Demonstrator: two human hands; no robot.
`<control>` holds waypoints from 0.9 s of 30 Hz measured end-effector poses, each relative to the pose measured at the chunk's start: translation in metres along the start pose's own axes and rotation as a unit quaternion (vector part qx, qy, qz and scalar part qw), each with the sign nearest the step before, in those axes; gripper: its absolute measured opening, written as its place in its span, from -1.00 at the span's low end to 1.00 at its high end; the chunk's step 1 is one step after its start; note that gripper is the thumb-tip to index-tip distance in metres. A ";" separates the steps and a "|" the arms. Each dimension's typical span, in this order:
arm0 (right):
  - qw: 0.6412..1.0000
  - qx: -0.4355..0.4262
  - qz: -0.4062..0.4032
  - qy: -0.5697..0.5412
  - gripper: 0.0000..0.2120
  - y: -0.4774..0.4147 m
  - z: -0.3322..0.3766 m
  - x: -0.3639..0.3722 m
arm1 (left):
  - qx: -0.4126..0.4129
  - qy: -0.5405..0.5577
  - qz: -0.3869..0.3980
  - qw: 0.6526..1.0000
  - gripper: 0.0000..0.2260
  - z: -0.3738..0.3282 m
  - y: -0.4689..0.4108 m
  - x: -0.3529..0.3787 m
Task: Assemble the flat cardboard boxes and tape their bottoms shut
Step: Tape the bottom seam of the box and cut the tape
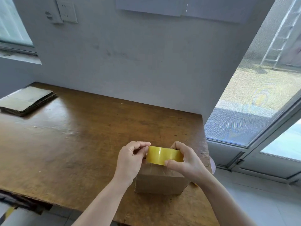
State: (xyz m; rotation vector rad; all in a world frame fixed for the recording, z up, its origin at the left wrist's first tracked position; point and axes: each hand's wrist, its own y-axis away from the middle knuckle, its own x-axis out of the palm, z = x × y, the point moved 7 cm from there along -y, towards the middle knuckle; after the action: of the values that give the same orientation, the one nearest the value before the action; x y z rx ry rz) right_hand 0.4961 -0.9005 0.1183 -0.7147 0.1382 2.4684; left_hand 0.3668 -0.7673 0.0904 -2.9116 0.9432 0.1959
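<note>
Yellow tape roll [164, 155] held in both hands just above the small brown cardboard box [160, 181].

From my seat I see the right hand [184, 160] curled round the glossy, translucent roll, thumb on its near face and fingers over the far rim. The left hand [130, 159] pinches narrowly at the roll's left edge. A clear film runs from the roll down onto the matte box top. The box stands near the right edge of the worn, shiny wooden table [73, 136]. A stack of flat cardboard [27, 100] lies at the far left corner, well apart.
</note>
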 end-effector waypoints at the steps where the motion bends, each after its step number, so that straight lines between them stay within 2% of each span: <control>1: 1.000 0.001 0.001 -0.004 -0.63 0.000 0.000 0.000 | 0.016 -0.012 -0.011 1.000 -0.84 -0.002 0.000 -0.001; 6: 1.000 0.008 -0.003 -0.028 -0.63 0.001 0.000 -0.001 | 0.124 -0.098 -0.050 0.986 -0.80 -0.018 0.005 -0.002; 13: 0.997 0.034 -0.010 -0.062 -0.53 -0.002 -0.004 -0.004 | 0.140 -0.108 -0.029 0.984 -0.84 -0.024 0.017 0.002; 17: 0.997 0.041 -0.021 -0.065 -0.51 -0.002 -0.004 -0.002 | 0.156 -0.116 -0.051 0.980 -0.83 -0.028 0.025 0.001; 21: 0.997 0.038 -0.018 -0.064 -0.52 -0.002 -0.006 -0.002 | 0.140 -0.107 -0.064 0.982 -0.88 -0.029 0.025 -0.003; 25: 0.998 0.029 -0.014 -0.048 -0.54 -0.001 -0.003 0.000 | 0.023 -0.075 -0.036 0.996 -0.77 -0.019 0.014 -0.001; 27: 0.999 0.024 -0.017 -0.018 -0.59 -0.001 -0.005 0.001 | -0.002 -0.073 -0.028 0.997 -0.74 -0.017 0.012 0.001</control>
State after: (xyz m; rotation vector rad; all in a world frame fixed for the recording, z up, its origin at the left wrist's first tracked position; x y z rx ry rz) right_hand 0.4980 -0.9000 0.1137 -0.6467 0.1705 2.4349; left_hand 0.3621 -0.7796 0.1072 -2.8766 0.8376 0.4022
